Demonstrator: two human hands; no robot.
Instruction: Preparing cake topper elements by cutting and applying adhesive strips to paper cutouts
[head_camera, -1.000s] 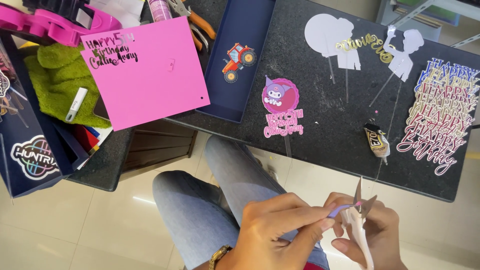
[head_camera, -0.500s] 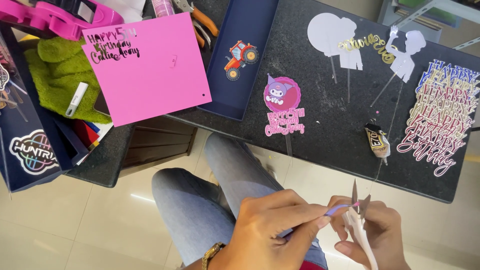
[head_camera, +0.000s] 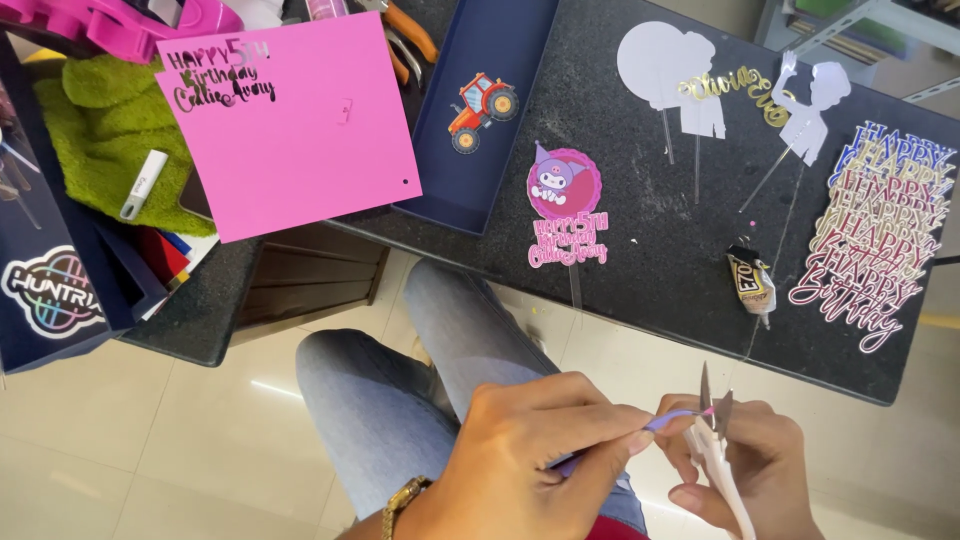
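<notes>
Pinching a thin lilac strip (head_camera: 672, 418) down at the bottom edge, the left hand (head_camera: 530, 460) has its fingers (head_camera: 610, 440) pressed together on the strip's near end, a gold watch (head_camera: 402, 500) showing at the wrist. Just beside it, the right hand (head_camera: 745, 470) is wrapped around a small pair of scissors (head_camera: 712, 425), fingers clamped on the pale handles, and the two blade tips stand slightly apart, pointing up, with the strip's far end meeting them. Both hands hang over the person's lap, blue jeans (head_camera: 400, 390) below and a pale tiled floor (head_camera: 140, 440) beyond.

Further out, the dark speckled worktop (head_camera: 650, 270) carries the paper pieces. Nearest its front edge lies a small wrapped sweet (head_camera: 750, 283), and to the left a pink round topper (head_camera: 565, 195) with a cartoon figure and pink lettering on a clear stick. On the right, a stack of cut-out script lettering (head_camera: 875, 235) in pink and blue. Further back, white silhouette toppers (head_camera: 670, 70) with gold script across them. A navy tray (head_camera: 500, 150) holds a red tractor cut-out (head_camera: 482, 108). Left of that, a big pink card sheet (head_camera: 290, 130) overlaps the tray, with a green cloth (head_camera: 100, 140) beside it.
</notes>
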